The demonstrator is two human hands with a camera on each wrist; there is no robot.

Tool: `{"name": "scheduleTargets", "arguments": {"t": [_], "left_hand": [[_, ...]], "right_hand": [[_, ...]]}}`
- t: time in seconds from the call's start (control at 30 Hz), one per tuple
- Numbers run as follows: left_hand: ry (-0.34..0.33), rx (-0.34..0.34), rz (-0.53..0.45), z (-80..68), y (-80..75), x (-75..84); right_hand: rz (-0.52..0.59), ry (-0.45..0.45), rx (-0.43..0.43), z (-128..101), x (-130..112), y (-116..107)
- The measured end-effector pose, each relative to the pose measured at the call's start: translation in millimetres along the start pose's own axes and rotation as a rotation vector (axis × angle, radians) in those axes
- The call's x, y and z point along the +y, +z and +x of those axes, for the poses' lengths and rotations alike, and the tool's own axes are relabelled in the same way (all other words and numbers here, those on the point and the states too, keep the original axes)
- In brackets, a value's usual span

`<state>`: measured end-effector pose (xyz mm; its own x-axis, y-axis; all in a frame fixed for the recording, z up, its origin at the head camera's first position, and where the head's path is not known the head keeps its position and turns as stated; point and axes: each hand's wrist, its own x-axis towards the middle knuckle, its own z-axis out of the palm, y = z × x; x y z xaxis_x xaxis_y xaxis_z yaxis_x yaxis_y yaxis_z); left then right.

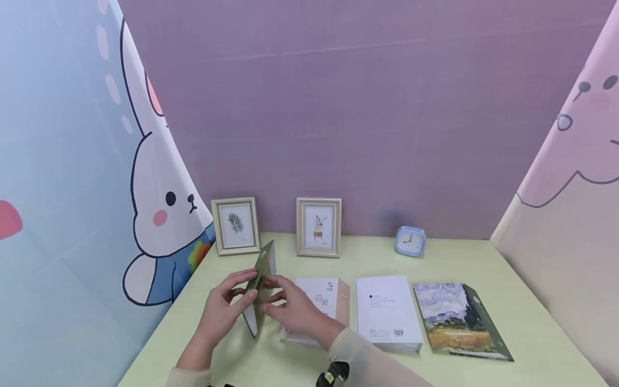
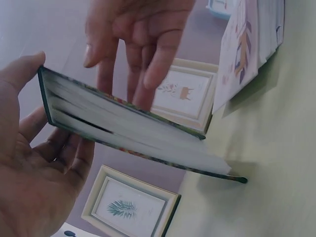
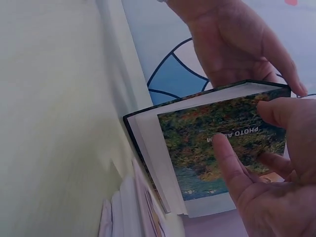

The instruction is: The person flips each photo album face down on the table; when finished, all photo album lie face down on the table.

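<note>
A photo album (image 1: 264, 264) with a dark green edge stands upright, tilted, at the left of the table. Its cover (image 3: 192, 148) carries a painted picture and the printed word PHOTO, upside down in the right wrist view. My left hand (image 1: 220, 309) grips the album from the left, thumb at the edge and fingers along the far cover. From the other side, my right hand (image 1: 302, 312) lays its extended fingers against the painted cover. White pages (image 2: 118, 126) show between the covers in the left wrist view.
Right of the album lie a white and pink book (image 1: 316, 295), a thick white book (image 1: 387, 312) and a second painted album (image 1: 454, 317). Behind stand a leaf-print frame (image 1: 236, 226), a plant-print frame (image 1: 318, 228) and a blue clock (image 1: 410, 241) before the purple wall.
</note>
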<state>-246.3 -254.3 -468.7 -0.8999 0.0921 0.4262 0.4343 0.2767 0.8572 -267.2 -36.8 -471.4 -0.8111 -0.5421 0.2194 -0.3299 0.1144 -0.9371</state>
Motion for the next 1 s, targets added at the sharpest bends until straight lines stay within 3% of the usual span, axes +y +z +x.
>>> {"name": "scheduleTargets", "arguments": {"t": [0.27, 0.5, 1.0], "left_hand": [[0.003, -0.02, -0.003, 1.2, 2.5, -8.5], [-0.125, -0.048, -0.014, 0.0, 2.7, -14.4], [-0.214, -0.161, -0.046, -2.8, 2.2, -25.5]], "right_hand": [[0.016, 0.012, 0.034, 0.5, -0.5, -7.8], [0.167, 0.026, 0.066, -1.1, 3.2, -8.9], [0.153, 0.064, 0.13, -5.5, 3.6, -18.3]]}}
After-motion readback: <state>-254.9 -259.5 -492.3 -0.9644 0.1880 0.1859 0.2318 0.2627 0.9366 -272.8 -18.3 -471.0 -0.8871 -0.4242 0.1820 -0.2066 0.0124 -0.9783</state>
